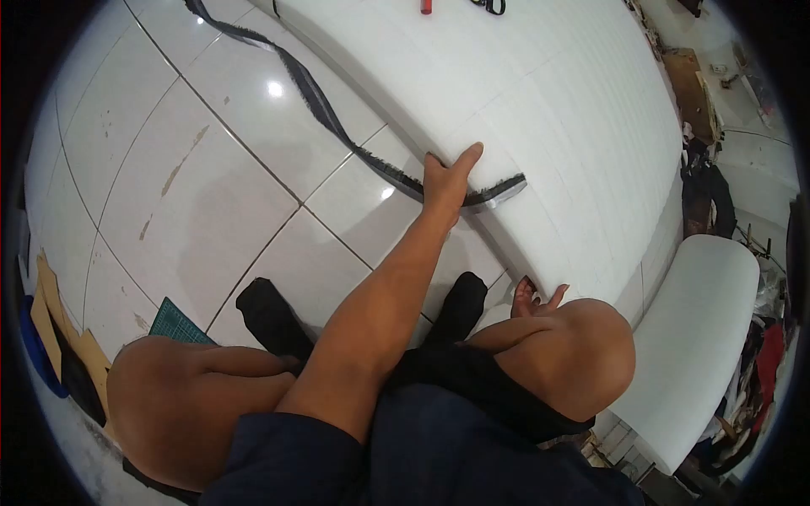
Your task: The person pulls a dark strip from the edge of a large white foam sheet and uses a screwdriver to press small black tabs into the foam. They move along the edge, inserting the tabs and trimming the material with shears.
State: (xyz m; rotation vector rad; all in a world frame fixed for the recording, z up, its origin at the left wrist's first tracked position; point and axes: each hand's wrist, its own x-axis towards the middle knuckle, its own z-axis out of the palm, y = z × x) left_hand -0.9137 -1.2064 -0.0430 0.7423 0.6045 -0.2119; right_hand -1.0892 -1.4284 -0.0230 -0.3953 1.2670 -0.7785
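Observation:
A thick white foam slab [540, 110] lies in front of me, its long side edge running down toward my feet. My left hand [447, 181] is closed on that edge, thumb on top and fingers down the side. Beside and partly beneath it passes a long dark strip with a frayed edge [325, 114]; one end rests on the slab and the rest trails over the floor. My right hand [537, 300] is closed at the slab's near corner, partly hidden behind my knee, with fingers against the side and thumb by the end.
Black-handled scissors [489, 6] and a red object [426, 6] lie on the slab's far part. A white roll [696, 337] stands at right beside piled scraps. A green cutting mat [175, 324] and cardboard pieces [59, 312] are at left on the tiled floor [228, 211].

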